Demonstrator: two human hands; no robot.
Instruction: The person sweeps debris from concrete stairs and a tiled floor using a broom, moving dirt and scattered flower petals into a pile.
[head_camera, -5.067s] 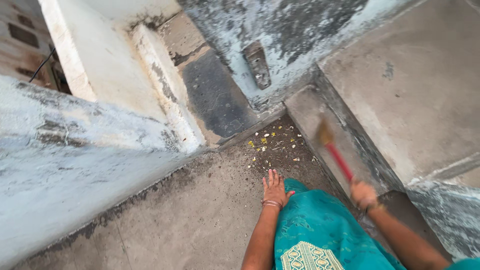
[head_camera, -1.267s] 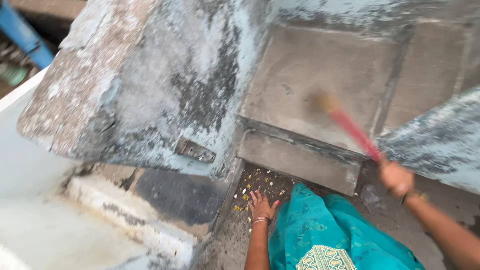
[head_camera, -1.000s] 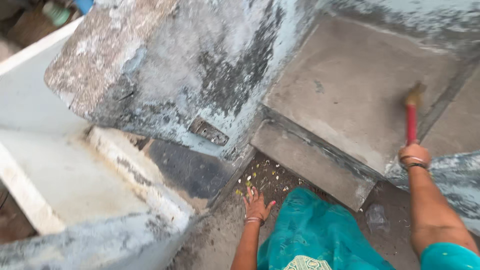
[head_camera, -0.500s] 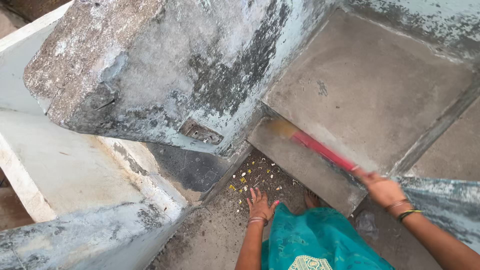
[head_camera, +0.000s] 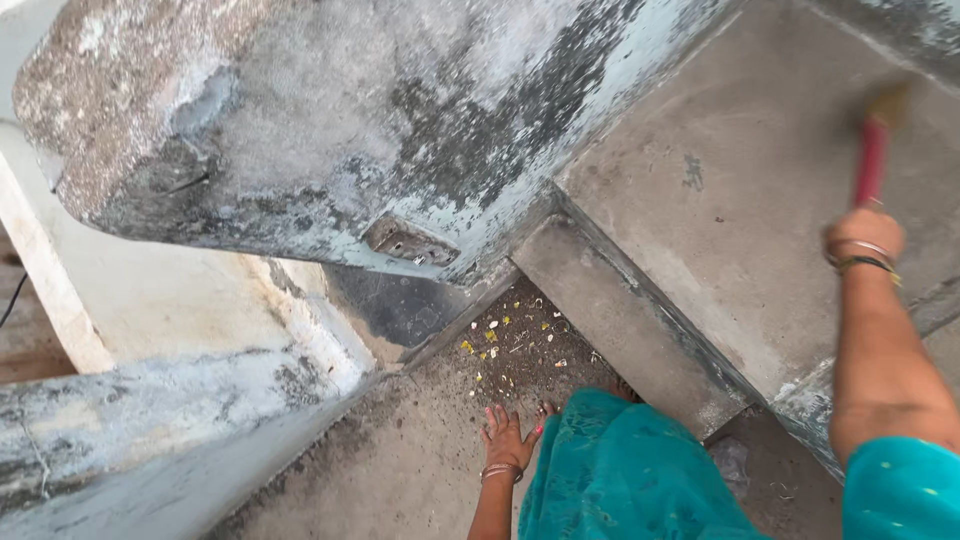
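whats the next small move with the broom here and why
Probably draw the broom in the right hand down across the upper step toward the debris on the landing, where the left hand rests flat: the broom sits at the step's far side.

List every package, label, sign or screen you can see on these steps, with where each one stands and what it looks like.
None in view: no package, label, sign or screen.
Nearest to one: small rusty metal plate set in the pale blue stair wall, unmarked as far as can be told.
Right hand: holds a red-handled broom over the concrete step.
Left hand: flat on the landing floor, beside yellow and white litter.
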